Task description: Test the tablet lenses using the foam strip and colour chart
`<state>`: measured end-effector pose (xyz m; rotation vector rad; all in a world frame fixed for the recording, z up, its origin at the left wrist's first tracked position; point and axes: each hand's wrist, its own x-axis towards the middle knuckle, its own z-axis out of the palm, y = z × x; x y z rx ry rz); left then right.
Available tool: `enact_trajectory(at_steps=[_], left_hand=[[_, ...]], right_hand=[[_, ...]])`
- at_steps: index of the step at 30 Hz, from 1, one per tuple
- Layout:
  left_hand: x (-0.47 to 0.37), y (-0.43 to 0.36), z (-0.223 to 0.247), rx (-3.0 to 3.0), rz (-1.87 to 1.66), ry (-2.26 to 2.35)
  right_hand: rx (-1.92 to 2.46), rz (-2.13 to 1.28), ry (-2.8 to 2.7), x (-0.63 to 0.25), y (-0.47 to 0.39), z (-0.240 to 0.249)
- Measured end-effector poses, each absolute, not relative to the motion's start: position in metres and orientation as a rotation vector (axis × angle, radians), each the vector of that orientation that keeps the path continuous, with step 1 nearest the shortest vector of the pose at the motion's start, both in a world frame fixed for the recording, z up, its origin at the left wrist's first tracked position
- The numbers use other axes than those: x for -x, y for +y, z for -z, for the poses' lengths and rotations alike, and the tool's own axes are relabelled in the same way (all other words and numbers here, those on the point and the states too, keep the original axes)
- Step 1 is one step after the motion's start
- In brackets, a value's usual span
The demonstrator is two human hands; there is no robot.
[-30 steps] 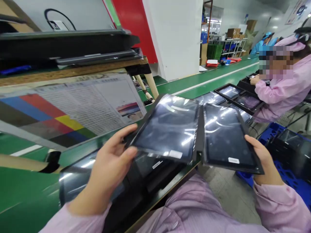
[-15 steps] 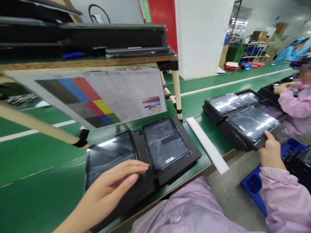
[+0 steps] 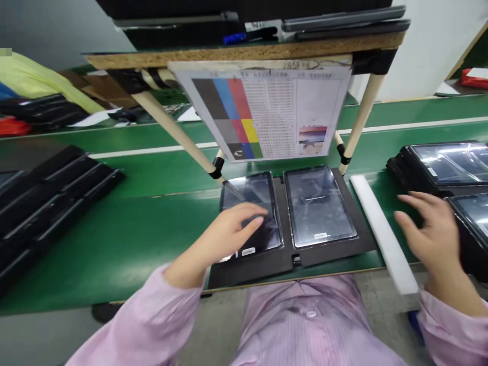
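Note:
Two film-covered tablets lie side by side in a black foam tray (image 3: 244, 272) on the green bench. Over the left tablet (image 3: 251, 188) hovers my left hand (image 3: 232, 231), its fingers apart and nothing held; whether it touches the screen I cannot tell. The right tablet (image 3: 320, 208) shows a dark screen with a white label at its near edge. My right hand (image 3: 434, 234) is open and free, between a white foam strip (image 3: 383, 231) and a stack of trays with tablets (image 3: 453, 162) at the right.
A shelf (image 3: 267, 53) on pale pipe legs stands over the bench, with a blue marker (image 3: 234, 38) and dark devices on top. A colour chart (image 3: 267, 117) hangs beneath it. Stacked black trays (image 3: 49, 203) occupy the left side of the green bench (image 3: 152, 239).
The view has swung left, bringing the left-hand stacks into sight. My right hand has come off the tablet in the right stack and its fingers have spread. My left hand stays above the left tablet.

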<state>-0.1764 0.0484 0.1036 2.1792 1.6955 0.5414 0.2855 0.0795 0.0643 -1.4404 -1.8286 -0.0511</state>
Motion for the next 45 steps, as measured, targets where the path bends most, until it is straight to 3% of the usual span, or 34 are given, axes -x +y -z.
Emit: enact_trajectory(at_steps=[3, 8, 12, 17, 26, 33, 38, 41, 45], left_hand=[[0.157, 0.072, -0.1, -2.281, -0.364, 1.904], [0.146, 0.063, -0.089, -2.397, -0.204, 2.021], [0.186, 0.069, -0.081, -2.244, -0.431, 2.166], [0.241, 0.116, -0.058, -1.754, -0.67, 2.209], [0.248, 0.146, -0.056, -1.559, -0.804, 2.038], [0.244, 0.118, -0.063, -1.541, -0.777, 1.902], [0.243, 0.042, -0.07, -1.777, -0.817, 1.895], [0.233, -0.027, -0.063, -2.049, -0.641, 1.83], [0.212, -0.09, -0.043, -2.276, -0.449, 1.791]], right_hand=[[1.277, -0.141, -2.166, -0.215, 0.099, -0.067], [1.36, -0.232, -2.454, -0.159, 0.12, -0.073], [1.438, -0.316, -2.26, -0.163, 0.156, -0.077], [1.497, -0.514, -2.399, -0.145, 0.22, -0.082], [1.551, -0.594, -2.476, -0.116, 0.267, -0.083], [1.408, -0.511, -2.26, -0.19, 0.223, -0.075], [2.12, -0.339, -1.939, -0.291, 0.143, 0.006], [2.129, -0.243, -1.977, -0.333, 0.092, 0.043], [1.907, 0.131, -1.823, -0.343, 0.054, 0.011]])
